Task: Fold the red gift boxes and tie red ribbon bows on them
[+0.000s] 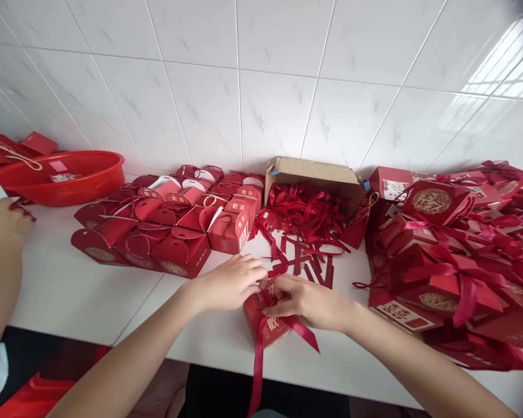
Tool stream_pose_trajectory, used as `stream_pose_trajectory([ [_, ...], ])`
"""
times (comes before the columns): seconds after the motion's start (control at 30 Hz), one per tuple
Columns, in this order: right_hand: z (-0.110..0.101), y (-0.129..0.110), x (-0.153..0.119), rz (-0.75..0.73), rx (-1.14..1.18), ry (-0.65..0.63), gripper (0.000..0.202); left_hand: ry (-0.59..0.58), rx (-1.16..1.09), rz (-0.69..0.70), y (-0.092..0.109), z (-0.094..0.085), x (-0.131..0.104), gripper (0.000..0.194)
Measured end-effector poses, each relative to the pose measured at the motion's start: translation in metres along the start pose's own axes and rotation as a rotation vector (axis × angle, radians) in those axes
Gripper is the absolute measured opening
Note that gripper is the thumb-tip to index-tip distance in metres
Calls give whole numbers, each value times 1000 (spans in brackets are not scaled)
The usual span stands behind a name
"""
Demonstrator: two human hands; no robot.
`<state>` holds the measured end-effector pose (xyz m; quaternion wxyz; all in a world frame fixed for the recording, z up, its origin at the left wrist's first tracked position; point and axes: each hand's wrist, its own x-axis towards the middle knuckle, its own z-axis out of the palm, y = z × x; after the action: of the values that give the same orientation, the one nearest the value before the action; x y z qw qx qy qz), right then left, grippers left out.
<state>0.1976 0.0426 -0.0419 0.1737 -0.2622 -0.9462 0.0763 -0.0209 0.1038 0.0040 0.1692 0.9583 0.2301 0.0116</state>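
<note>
A small red gift box with gold characters stands at the front of the table between my two hands. Red ribbon lies over the box, one tail dangling past the table edge and another pointing right. My left hand is closed, its bent fingertips at the top left of the box; what they pinch is hidden. From the right, my right hand pinches the ribbon above the box, thumb against curled fingers. Just behind, a loose red ribbon loop and several dark red strips lie on the table.
Several red boxes stand in rows left of centre. A cardboard carton spills ribbons. Ribboned boxes are piled right. A red basin sits far left, near another person's hand. A tiled wall closes the back.
</note>
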Motion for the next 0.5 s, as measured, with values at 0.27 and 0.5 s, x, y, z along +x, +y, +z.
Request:
stream_pose_trajectory([
  [0.27, 3, 6, -4, 0, 106, 23, 31, -116, -388, 50, -24, 17, -1, 11],
  [0.5, 2, 5, -3, -4, 74, 6, 34, -78, -616, 133, -35, 33, -1, 10],
])
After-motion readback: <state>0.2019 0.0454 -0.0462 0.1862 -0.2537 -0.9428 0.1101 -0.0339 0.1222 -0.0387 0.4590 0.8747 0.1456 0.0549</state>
